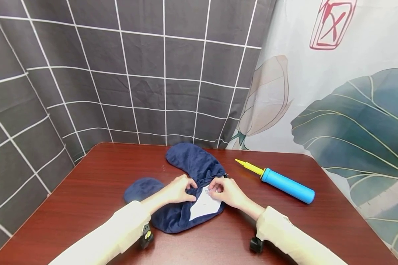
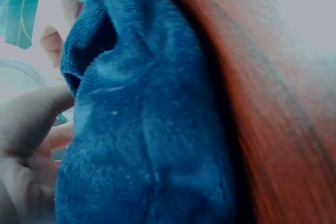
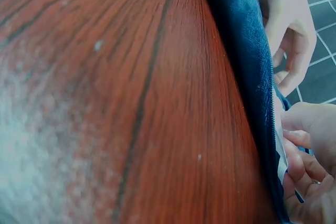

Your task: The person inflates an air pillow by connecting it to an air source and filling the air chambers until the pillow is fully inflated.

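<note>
A navy plush U-shaped neck pillow lies on the table, its zipped cover parted over a white inner bladder. My left hand grips the cover at the left side of the opening, thumb and fingers curled at its edge. On the opposite side, my right hand pinches a small clear piece, apparently a valve, on the white bladder. The right wrist view shows the zipper beside the right fingers. Plush fabric fills the left wrist view and hides part of the left hand.
A hand pump with a blue barrel and yellow nozzle lies right of the pillow on the red-brown wooden table. Dark grid-patterned cloth hangs behind the table, and a leaf-printed curtain hangs at the right.
</note>
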Tool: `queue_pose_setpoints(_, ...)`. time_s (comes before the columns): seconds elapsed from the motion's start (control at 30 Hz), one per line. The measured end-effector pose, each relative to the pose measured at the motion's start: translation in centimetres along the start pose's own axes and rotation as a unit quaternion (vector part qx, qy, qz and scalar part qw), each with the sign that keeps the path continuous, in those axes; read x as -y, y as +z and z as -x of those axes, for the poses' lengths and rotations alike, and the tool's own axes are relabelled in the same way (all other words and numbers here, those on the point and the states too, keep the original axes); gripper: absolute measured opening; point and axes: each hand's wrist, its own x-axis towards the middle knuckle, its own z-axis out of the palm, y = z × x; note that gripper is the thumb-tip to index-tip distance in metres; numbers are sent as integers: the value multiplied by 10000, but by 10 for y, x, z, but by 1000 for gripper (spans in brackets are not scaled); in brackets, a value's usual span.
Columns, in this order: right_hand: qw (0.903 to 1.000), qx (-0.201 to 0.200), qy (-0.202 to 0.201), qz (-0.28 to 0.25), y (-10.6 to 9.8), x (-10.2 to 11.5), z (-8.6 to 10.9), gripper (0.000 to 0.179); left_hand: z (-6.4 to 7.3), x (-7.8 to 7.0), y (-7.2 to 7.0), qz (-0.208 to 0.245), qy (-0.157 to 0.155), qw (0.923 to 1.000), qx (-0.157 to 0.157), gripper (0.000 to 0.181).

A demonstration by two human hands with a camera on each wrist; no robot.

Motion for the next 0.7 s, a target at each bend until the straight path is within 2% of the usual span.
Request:
queue_pose_setpoints(0.07,10000,-4,-11,-8,0,0,0,7,0,-2,0,-95,-36,9999,-80,24)
queue_pose_setpoints(0.1,10000,-7,-15,-12,0,0,0,7,1,-12,-4,-85,-214,9997,-74,20)
queue_pose_setpoints(0.27,10000,-26,71,-26,-1,1,0,5,-2,-20,0,-444,-431,9972,-418,6)
queue_pose_setpoints(0.33,9999,-26,132,-23,-1,1,0,6,-4,-20,4,-531,-409,9960,-593,10)
queue_pose_setpoints(0.4,9998,-32,199,-6,-1,2,0,6,-5,-21,7,-575,-260,9945,-835,18)
queue_pose_setpoints(0.5,9996,-61,289,4,-1,3,0,6,-8,-22,10,-457,7,9928,-1111,27)
queue_pose_setpoints(0.57,9995,-70,309,-2,-2,2,0,6,-9,-25,11,-275,89,9927,-1168,29)
queue_pose_setpoints(0.7,9996,-54,282,-82,-3,1,1,6,-12,-29,11,267,-112,9949,-969,25)
